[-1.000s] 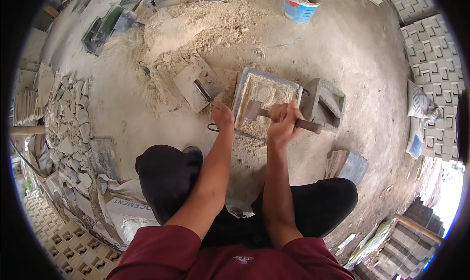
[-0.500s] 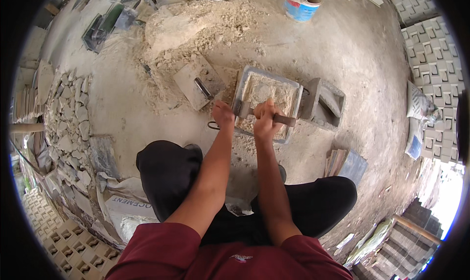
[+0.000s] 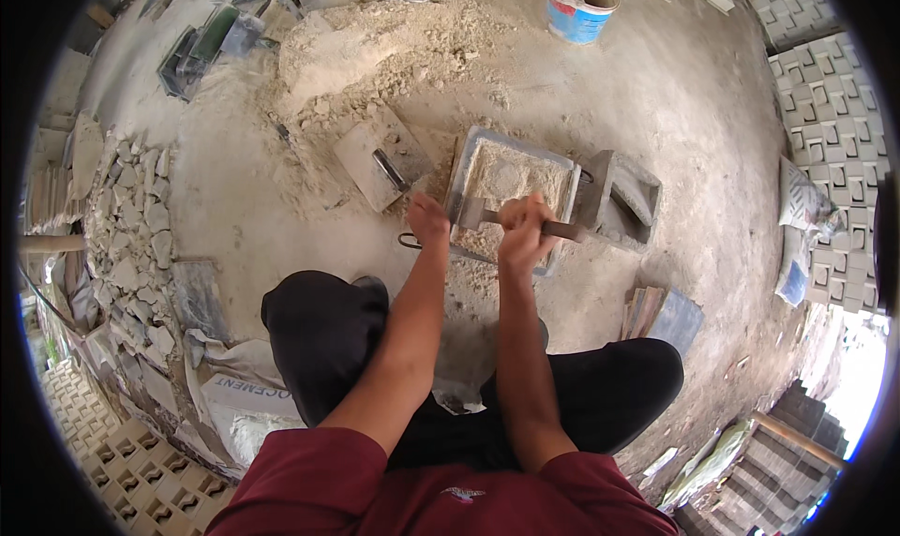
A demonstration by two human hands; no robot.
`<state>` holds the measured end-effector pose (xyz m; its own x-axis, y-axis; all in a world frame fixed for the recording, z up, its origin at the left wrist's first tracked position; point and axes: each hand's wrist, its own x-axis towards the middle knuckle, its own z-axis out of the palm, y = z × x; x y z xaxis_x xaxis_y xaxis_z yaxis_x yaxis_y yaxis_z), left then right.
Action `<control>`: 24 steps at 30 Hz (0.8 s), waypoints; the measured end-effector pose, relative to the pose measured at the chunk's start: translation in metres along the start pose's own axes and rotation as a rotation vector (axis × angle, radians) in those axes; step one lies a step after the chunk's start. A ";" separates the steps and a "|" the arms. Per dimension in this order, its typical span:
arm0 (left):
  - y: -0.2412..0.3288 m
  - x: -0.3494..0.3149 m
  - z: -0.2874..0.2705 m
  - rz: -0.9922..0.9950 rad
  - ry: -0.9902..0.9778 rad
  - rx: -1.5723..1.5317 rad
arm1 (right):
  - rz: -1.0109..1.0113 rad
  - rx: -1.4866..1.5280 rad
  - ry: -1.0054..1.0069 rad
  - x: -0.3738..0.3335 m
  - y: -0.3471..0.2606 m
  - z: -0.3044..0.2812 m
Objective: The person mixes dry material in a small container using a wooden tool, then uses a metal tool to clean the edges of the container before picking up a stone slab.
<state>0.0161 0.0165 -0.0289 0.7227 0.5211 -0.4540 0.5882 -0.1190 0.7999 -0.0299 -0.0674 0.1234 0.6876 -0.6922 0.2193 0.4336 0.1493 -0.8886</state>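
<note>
A square grey metal mould [image 3: 569, 166], filled with crumbly pale sandy mix [image 3: 525, 175], lies on the floor before me. My right hand [image 3: 525, 234] is wrapped round the brown handle of a hammer [image 3: 565, 230], held across the mould's near part. The hammer's grey head points left, by the mould's left rim. My left hand [image 3: 428, 220] is closed at that rim, just left of the hammer head; what its fingers grip is hidden. A board [image 3: 361, 161] with a short dark metal bar [image 3: 389, 171] on it lies beyond my left hand.
A grey box-shaped mould [image 3: 609, 231] stands right of the filled one. Loose sandy mix [image 3: 347, 53] is heaped beyond. A blue and white bucket [image 3: 578, 25] stands far right. Broken slabs [image 3: 127, 245] pile up at left; patterned blocks [image 3: 830, 114] are stacked at right.
My right hand and the hammer have shifted slightly to the right. The left hand stays at the mould's left rim.
</note>
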 end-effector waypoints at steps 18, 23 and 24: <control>0.001 0.004 0.006 -0.053 -0.041 -0.030 | -0.070 0.109 -0.062 -0.004 -0.007 -0.006; -0.007 -0.001 0.004 -0.046 -0.050 -0.056 | -0.033 0.031 -0.052 -0.015 0.004 -0.016; -0.008 0.000 0.004 -0.046 -0.048 -0.054 | 0.006 0.033 -0.018 -0.010 -0.007 -0.011</control>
<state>0.0125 0.0140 -0.0372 0.7124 0.4839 -0.5082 0.6021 -0.0497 0.7968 -0.0462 -0.0691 0.1230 0.7002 -0.6786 0.2217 0.4487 0.1768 -0.8760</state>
